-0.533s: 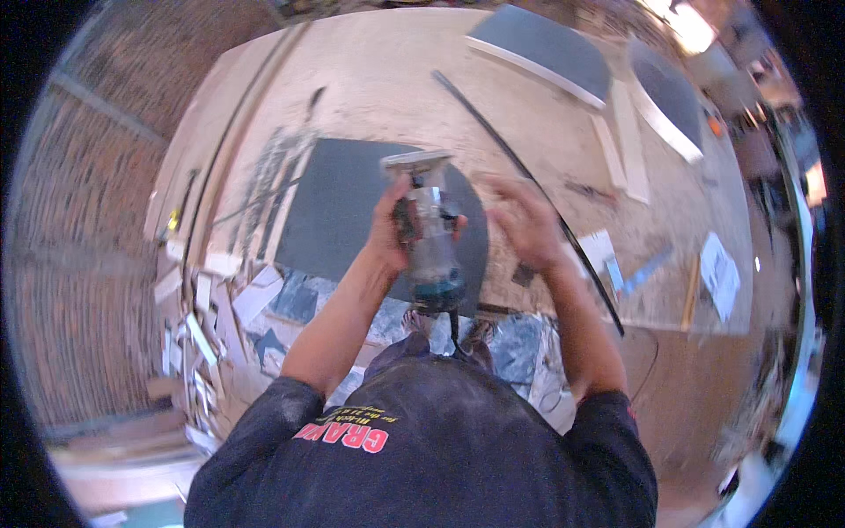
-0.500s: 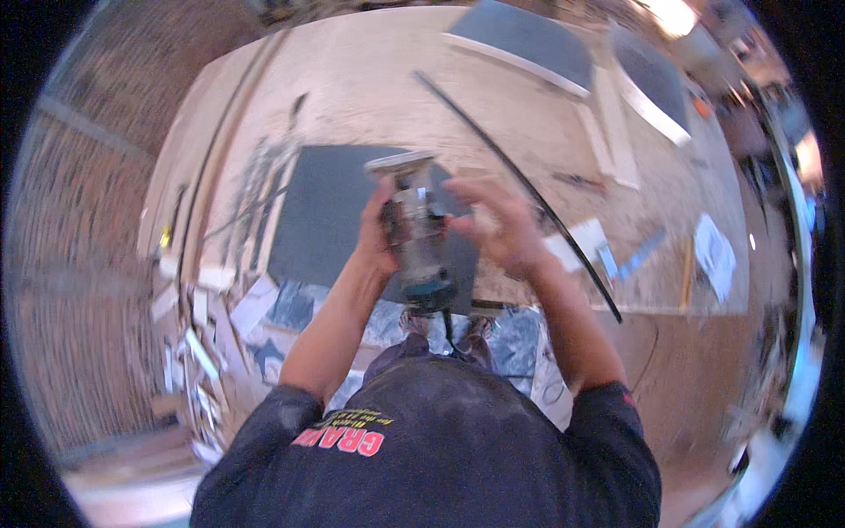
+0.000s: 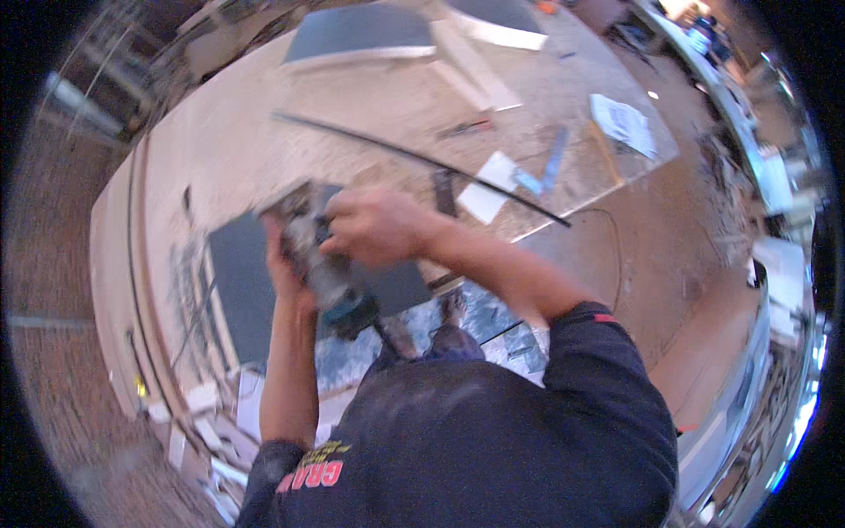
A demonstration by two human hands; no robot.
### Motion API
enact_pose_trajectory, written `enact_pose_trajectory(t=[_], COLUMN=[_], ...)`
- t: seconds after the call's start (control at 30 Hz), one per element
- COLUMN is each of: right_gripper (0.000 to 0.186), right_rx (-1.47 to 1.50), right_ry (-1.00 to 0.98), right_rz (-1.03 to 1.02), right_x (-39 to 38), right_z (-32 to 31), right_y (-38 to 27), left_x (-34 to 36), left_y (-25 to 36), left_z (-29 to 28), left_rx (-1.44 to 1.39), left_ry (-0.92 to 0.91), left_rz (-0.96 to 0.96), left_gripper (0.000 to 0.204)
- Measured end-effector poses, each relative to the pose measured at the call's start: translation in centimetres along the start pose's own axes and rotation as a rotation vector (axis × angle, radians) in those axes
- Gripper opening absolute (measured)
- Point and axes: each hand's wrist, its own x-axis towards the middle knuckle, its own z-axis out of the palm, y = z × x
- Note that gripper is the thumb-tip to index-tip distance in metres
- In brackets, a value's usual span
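Observation:
A trim router [image 3: 327, 280], with a grey metal body, a teal end and a cord trailing toward my body, is held tilted over a dark grey panel [image 3: 239, 277]. My left hand [image 3: 286, 262] wraps round its far-left side and supports it. My right hand [image 3: 380, 227] has its fingers curled against the router's right side, near the flat base end; motion blur hides the exact fingertip contact. The panel lies on the wooden worktable [image 3: 238, 123], close to its near edge.
A long black strip [image 3: 396, 150] lies diagonally beyond my right forearm. Dark panels [image 3: 361, 33] and pale boards [image 3: 475, 75] sit at the far side. White paper [image 3: 623, 125] and a blue strip [image 3: 554, 158] lie to the right. Offcuts [image 3: 207, 436] are heaped on the floor at left.
My view has swung to the right, so the table appears shifted left. My right hand, spread beside the router before, now has its fingers curled against it. My left hand keeps its hold.

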Motion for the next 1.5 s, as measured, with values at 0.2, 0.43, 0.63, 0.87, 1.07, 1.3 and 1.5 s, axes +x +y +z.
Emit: enact_pose_trajectory(t=[0.2,0.43,0.63,0.87,1.07,1.3,1.5], right_gripper=[0.040,0.037,0.037,0.055,0.042,0.034,0.041], right_rx=[-0.043,-0.037,-0.166,1.173,-0.033,-0.178,0.333], right_ry=[-0.056,0.041,-0.115,-0.415,-0.051,-0.152,-0.110], right_rz=[0.253,0.263,-0.063,1.107,0.410,0.150,0.659], right_x=[1.8,3.7,4.7,5.9,4.7,3.0,-1.1], right_z=[-0.6,0.9,-0.3,-1.4,-2.4,-4.8,-6.5], right_y=[-1.1,-3.5,-3.2,-6.3,-9.0,-8.5,-8.7], left_x=[-1.0,-1.9,-3.2,-3.5,-3.1,-5.0,-3.1], left_y=[3.2,4.2,5.5,7.5,5.9,4.1,0.3], left_z=[0.6,-2.4,-2.4,-2.7,-2.2,1.3,2.1], left_rx=[0.016,0.027,0.051,0.325,0.126,0.048,0.187], left_ry=[-0.158,-0.141,-0.171,-0.331,-0.148,-0.223,-0.322], left_rz=[-0.259,-0.237,-0.271,0.022,-0.195,-0.362,-0.352], left_gripper=[0.073,0.059,0.055,0.064,0.049,0.047,0.052])
